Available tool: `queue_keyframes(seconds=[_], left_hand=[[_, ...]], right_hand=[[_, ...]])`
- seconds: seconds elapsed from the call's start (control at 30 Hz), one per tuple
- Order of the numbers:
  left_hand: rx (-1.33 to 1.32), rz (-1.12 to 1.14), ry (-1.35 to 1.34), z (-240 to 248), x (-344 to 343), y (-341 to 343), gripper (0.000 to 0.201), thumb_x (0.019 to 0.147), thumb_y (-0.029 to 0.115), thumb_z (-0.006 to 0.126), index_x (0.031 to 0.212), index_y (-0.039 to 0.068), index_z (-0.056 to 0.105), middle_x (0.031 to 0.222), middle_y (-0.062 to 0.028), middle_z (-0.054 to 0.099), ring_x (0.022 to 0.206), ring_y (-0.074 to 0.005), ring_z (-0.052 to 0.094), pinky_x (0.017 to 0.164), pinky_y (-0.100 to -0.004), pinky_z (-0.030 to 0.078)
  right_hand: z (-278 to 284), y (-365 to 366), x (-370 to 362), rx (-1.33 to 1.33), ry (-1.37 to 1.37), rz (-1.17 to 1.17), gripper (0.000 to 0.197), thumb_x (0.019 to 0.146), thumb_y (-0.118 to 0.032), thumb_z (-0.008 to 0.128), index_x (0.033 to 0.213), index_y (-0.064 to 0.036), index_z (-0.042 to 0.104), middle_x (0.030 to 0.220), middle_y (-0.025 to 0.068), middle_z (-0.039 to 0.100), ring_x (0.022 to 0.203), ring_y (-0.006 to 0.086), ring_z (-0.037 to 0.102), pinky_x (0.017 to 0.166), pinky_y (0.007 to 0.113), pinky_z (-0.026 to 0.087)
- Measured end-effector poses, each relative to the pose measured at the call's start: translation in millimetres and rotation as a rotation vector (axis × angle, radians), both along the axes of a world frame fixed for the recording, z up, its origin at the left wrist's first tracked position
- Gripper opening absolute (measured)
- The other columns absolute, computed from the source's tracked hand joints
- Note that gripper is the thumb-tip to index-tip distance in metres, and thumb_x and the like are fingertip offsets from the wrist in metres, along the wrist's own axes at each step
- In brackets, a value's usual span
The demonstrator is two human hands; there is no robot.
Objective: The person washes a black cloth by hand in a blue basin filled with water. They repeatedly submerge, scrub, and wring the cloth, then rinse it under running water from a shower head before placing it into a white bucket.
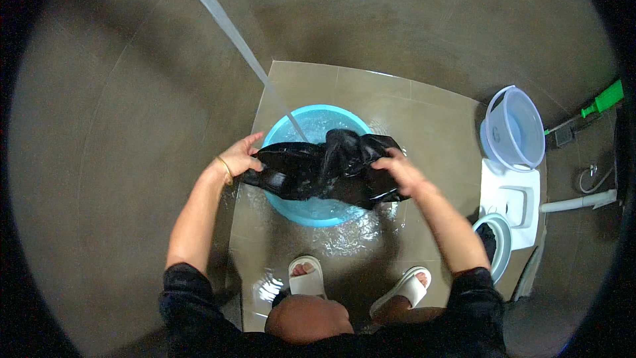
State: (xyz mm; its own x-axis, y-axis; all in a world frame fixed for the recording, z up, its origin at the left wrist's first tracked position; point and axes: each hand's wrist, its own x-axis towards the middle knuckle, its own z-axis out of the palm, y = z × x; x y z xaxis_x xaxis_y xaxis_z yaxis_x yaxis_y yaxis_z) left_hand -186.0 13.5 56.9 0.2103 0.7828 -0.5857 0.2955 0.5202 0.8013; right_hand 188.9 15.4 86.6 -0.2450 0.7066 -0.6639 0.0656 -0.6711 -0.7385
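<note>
A wet black garment point(298, 169) is stretched between my two hands above a round light-blue basin point(315, 221) of water. My left hand point(240, 159), with a gold bracelet at the wrist, grips the garment's left end beyond the basin's rim. The other end is held by my right hand point(401, 171), fingers closed on the cloth. From the upper left, a stream of water point(232, 30) falls into the basin behind the garment. Folds bunch up in the garment's middle; its exact kind cannot be made out.
Wet tiles point(351, 238) surround the basin, with my white slippers point(308, 282) close in front. On the right are a pale-blue bucket point(510, 129), a white squat toilet point(490, 189) and a small tub point(501, 272) with dark cloth. A green brush point(606, 98) leans by the wall.
</note>
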Motion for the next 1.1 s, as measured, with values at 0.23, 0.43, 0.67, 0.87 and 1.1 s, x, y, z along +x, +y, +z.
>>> queue_keyframes(seconds=[0.23, 0.43, 0.67, 0.87, 1.1], left_hand=[[0.529, -0.452, 0.729, -66, 30, -5, 0.034, 0.074, 0.010, 0.063, 0.108, 0.006, 0.061, 0.095, -0.0179, 0.064, 0.085, -0.0283, 0.063, 0.073, -0.0364, 0.051], [-0.272, -0.172, 0.278, -113, 14, -27, 0.039, 0.091, 0.031, 0.048, 0.103, -0.004, 0.057, 0.088, -0.0174, 0.064, 0.052, -0.0203, 0.062, 0.041, -0.0305, 0.048], [0.485, -0.388, 0.862, -77, 28, -52, 0.047, 0.076, 0.041, 0.069, 0.105, 0.006, 0.056, 0.084, -0.0139, 0.066, 0.076, -0.0228, 0.065, 0.066, -0.0340, 0.051], [0.367, -0.192, 0.664, -50, 23, -27, 0.028, 0.072, 0.031, 0.070, 0.094, 0.013, 0.067, 0.094, -0.0143, 0.065, 0.085, -0.0295, 0.063, 0.073, -0.0383, 0.048], [0.385, 0.312, 0.335, -39, -15, -32, 0.011, 0.078, 0.008, 0.066, 0.089, 0.007, 0.067, 0.089, -0.0010, 0.059, 0.070, -0.0096, 0.057, 0.054, -0.0215, 0.048]], right_hand=[[-48, 15, 103, -0.093, 0.034, -0.069, 0.035, 0.078, -0.015, 0.066, 0.110, -0.0030, 0.055, 0.096, 0.0070, 0.064, 0.084, 0.0185, 0.062, 0.076, 0.031, 0.052], [-131, -10, 125, 0.021, -0.137, -0.235, 0.032, 0.087, -0.030, 0.061, 0.104, -0.0038, 0.057, 0.091, 0.0053, 0.063, 0.080, 0.0164, 0.061, 0.073, 0.030, 0.051], [-84, -55, 66, 0.588, -0.731, 0.096, 0.095, 0.060, -0.045, 0.080, 0.127, 0.0025, 0.034, 0.125, 0.0259, 0.039, 0.112, 0.0349, 0.047, 0.096, 0.040, 0.038], [-89, -44, 104, 0.627, -0.594, 0.089, 0.036, 0.073, -0.007, 0.060, 0.108, -0.0024, 0.056, 0.091, 0.0170, 0.063, 0.085, 0.0299, 0.061, 0.077, 0.036, 0.048], [-17, -54, 119, 1.009, -0.575, -0.044, 0.025, 0.070, 0.010, 0.042, 0.084, 0.0040, 0.062, 0.092, 0.0149, 0.064, 0.090, 0.0249, 0.061, 0.082, 0.030, 0.046]])
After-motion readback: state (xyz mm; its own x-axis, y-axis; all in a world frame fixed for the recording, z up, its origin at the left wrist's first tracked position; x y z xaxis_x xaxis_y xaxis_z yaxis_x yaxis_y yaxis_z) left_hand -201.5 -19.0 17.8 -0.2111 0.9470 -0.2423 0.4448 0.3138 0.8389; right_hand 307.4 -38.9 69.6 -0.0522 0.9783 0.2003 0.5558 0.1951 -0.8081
